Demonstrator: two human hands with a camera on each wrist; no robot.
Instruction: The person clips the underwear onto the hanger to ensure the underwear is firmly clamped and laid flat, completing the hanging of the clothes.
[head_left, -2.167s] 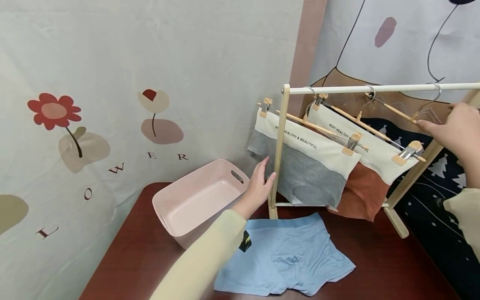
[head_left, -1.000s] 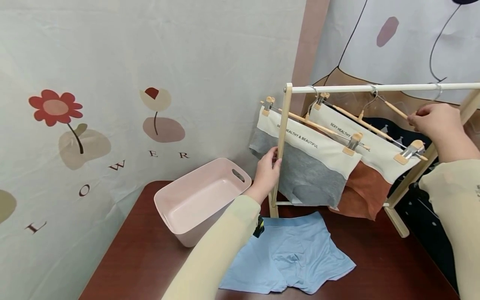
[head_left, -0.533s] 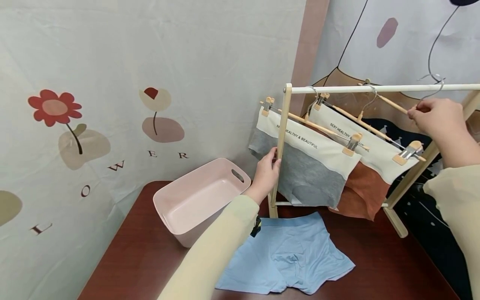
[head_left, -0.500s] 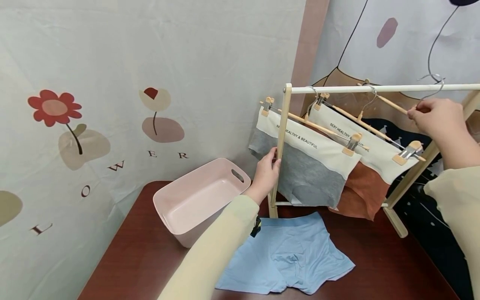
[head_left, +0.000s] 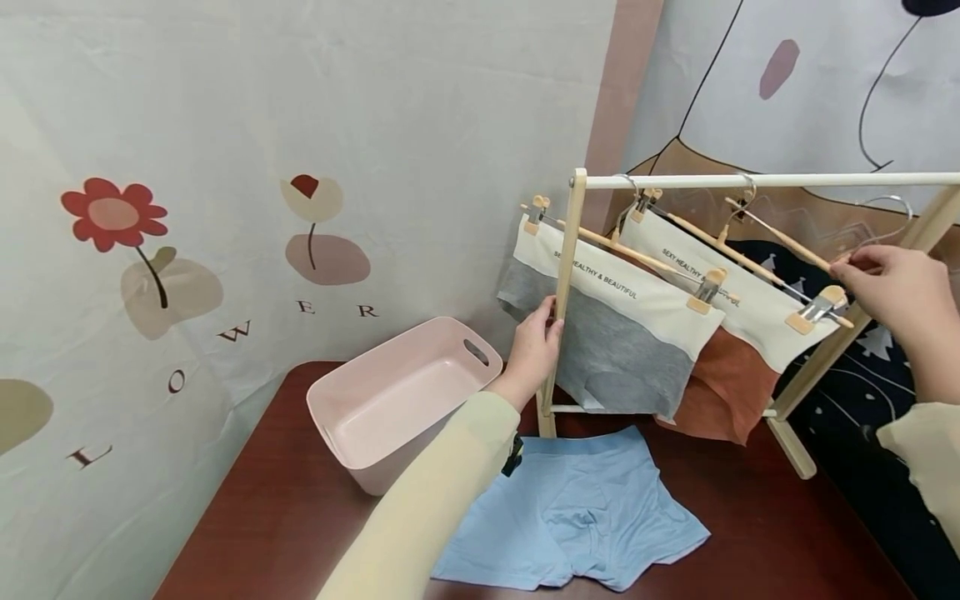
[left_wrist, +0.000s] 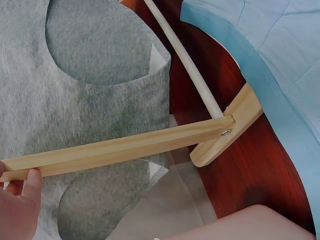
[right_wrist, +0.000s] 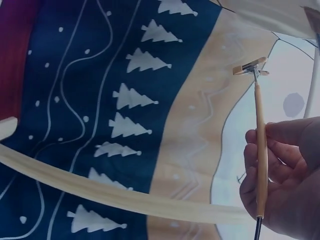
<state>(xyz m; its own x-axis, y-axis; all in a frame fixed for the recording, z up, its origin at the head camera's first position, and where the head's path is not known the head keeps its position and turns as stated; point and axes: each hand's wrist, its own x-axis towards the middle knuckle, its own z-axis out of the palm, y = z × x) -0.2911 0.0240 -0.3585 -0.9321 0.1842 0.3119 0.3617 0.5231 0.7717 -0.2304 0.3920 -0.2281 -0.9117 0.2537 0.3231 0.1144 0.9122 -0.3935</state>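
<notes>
My left hand (head_left: 534,346) grips the near upright post (head_left: 567,258) of a small wooden clothes rack; the left wrist view shows the thumb against the post (left_wrist: 125,147). My right hand (head_left: 900,287) pinches a bare clip hanger (head_left: 798,246) by its bar, between thumb and fingers. The hanger's metal hook (head_left: 900,202) appears just below the white rail (head_left: 817,180), off it. In the right wrist view the wooden bar (right_wrist: 262,150) crosses the fingers, a clip at its far end. Grey-and-cream panties (head_left: 622,333) and rust-and-cream panties (head_left: 735,375) hang clipped on two other hangers.
Light blue boxer briefs (head_left: 592,508) lie flat on the dark red table (head_left: 285,500), in front of the rack. A pink plastic basket (head_left: 381,477) stands left of the rack. Printed cloth backdrops (head_left: 450,125) rise behind and at the right.
My left hand has closed onto the rack post. My right hand has taken the bare hanger's bar, lifted its hook above the rail, and brought it down below the rail.
</notes>
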